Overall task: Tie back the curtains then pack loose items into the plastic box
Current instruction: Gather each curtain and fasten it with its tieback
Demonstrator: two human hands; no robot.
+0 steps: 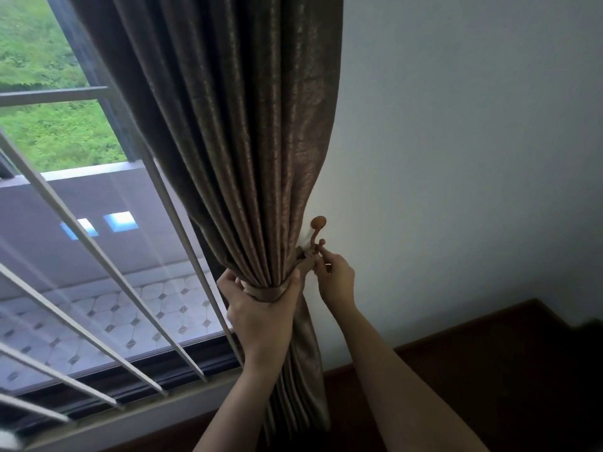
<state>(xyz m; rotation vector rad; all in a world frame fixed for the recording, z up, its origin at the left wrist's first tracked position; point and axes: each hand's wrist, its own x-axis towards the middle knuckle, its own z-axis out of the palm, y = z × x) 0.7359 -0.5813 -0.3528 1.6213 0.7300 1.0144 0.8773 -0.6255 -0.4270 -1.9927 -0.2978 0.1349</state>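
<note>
A brown curtain [235,132] hangs beside the window and is gathered into a narrow bundle at waist height. A matching fabric tieback [265,292] wraps around the bundle. My left hand [261,316] grips the gathered curtain and the tieback from below. My right hand [336,278] pinches the tieback's end at the base of a brown wall hook [317,230] with a round knob. The loop itself is hidden behind my fingers. The plastic box is out of view.
White window bars [98,256] slant across the glass on the left, above the sill [137,415]. A pale wall [456,158] stands on the right. Dark wooden flooring [489,386] lies below it.
</note>
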